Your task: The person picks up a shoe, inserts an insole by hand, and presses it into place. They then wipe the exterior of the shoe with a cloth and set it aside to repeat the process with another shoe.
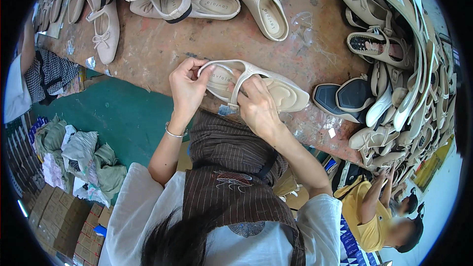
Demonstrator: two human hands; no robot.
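A beige strap shoe (286,94) lies over the near edge of the worktable, its heel to the left and its toe to the right. My left hand (188,84) pinches the heel rim between thumb and fingers. Curled over the shoe's middle, my right hand (257,102) grips it by the strap and side, with fingertips reaching inside onto the pale insole. Part of the insole is hidden by that hand. A bracelet circles my left wrist.
More beige shoes (268,17) lie along the table's (148,44) far edge. Dark soles (340,99) and a dense pile of shoes (377,44) stand at the right. Cloth bundles (86,152) and cartons (61,212) sit at left. A co-worker in yellow (359,204) is at lower right.
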